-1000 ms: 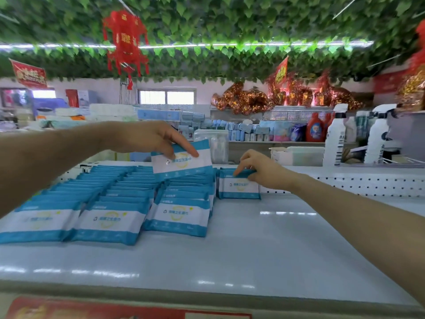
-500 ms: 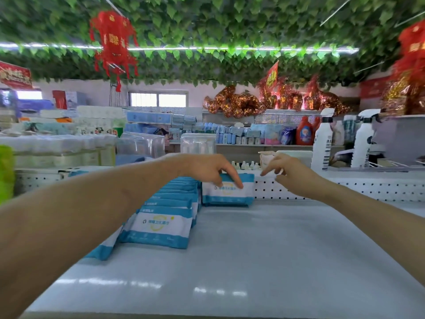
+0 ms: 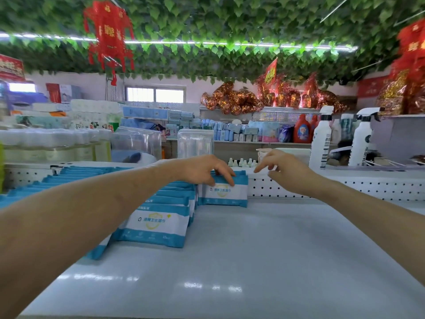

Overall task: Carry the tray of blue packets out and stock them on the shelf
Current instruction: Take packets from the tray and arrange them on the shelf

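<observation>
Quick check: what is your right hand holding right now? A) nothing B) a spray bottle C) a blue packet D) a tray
A: the right hand is empty, fingers loose, beside the upright blue packet that the left hand holds by its top edge.

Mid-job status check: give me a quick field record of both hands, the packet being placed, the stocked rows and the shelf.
left hand: grip on the top edge of the rightmost packet
right hand: loose, holds nothing, apart from that packet on its right
rightmost packet: stands on edge by the perforated back panel
packet rows: overlapped, left of it
shelf: grey surface shows to its right and in front
tray: not in view
</observation>
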`<action>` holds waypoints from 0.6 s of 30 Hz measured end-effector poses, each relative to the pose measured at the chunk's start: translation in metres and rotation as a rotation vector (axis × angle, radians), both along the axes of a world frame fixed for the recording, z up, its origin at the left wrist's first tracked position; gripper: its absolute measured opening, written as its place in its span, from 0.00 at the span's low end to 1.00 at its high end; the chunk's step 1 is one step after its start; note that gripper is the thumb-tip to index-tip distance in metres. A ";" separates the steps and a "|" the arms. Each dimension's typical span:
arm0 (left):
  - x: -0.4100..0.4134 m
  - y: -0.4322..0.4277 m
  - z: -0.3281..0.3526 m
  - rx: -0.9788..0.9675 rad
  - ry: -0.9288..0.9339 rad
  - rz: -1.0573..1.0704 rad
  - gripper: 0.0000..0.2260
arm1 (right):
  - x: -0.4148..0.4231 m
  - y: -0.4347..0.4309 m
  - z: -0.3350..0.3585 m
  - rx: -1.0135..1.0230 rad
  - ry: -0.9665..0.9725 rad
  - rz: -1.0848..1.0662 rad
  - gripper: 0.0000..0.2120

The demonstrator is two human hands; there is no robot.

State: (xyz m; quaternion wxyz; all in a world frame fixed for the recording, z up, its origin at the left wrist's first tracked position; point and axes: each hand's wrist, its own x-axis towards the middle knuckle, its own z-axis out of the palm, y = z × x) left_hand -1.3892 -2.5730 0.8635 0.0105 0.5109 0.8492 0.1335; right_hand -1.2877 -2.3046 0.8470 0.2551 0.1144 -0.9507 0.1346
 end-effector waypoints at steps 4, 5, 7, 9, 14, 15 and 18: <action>0.002 -0.024 0.011 0.036 0.012 0.015 0.21 | -0.003 -0.024 0.010 -0.005 0.014 0.041 0.21; 0.004 -0.034 0.015 0.047 0.008 0.031 0.20 | -0.006 -0.033 0.013 0.003 0.016 0.052 0.20; 0.008 -0.060 0.023 0.076 0.002 0.064 0.19 | -0.012 -0.055 0.017 0.015 0.017 0.087 0.20; 0.013 -0.093 0.030 0.098 -0.007 0.104 0.19 | -0.017 -0.083 0.022 0.015 0.015 0.150 0.19; 0.037 -0.197 0.040 0.129 0.063 0.285 0.18 | -0.033 -0.175 0.030 0.024 0.008 0.324 0.17; 0.044 -0.220 0.041 0.130 0.068 0.323 0.18 | -0.037 -0.197 0.030 0.026 0.004 0.361 0.17; 0.075 -0.291 0.039 0.124 0.070 0.484 0.18 | -0.046 -0.268 0.030 0.038 -0.009 0.485 0.17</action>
